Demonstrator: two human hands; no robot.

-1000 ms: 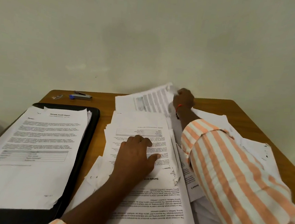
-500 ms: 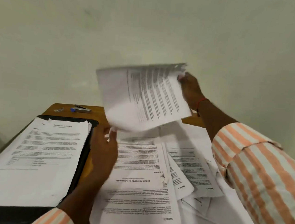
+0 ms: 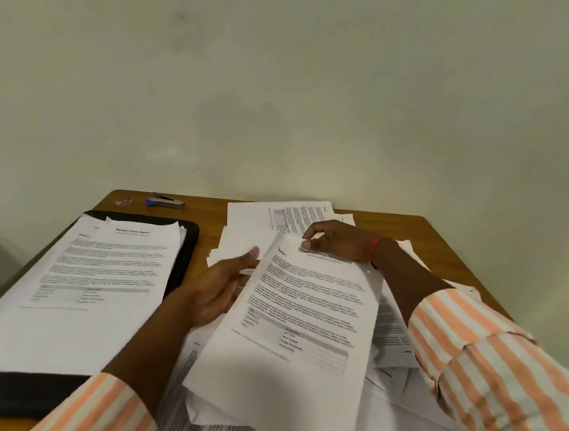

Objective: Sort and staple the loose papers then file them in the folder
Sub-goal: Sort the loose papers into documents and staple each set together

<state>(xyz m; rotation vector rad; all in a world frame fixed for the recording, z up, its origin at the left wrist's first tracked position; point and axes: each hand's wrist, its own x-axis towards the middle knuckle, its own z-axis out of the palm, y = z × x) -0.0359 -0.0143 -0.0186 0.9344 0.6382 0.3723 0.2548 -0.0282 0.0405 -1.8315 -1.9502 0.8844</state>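
We see a wooden counter (image 3: 207,213) set against a pale wall. At nine o'clock on it a black folder (image 3: 188,251) lies open and flat, with a stack of printed papers (image 3: 91,284) resting on it. From the centre out to three o'clock a heap of loose papers (image 3: 393,331) spreads in overlapping layers, reaching the far edge at twelve o'clock. On top of that heap, at the centre, lies a printed sheet (image 3: 301,320) with a table near its foot. Our right hand (image 3: 339,242) pinches this sheet at its top edge, thumb against curled fingers. Our left hand (image 3: 221,289) has its fingers straight and relaxed against the sheet's left edge at nine o'clock, gripping nothing. At eleven o'clock, near the far edge, a small stapler (image 3: 165,201) lies well apart from the papers, with a few staples (image 3: 123,202) just beside it at its nine o'clock.
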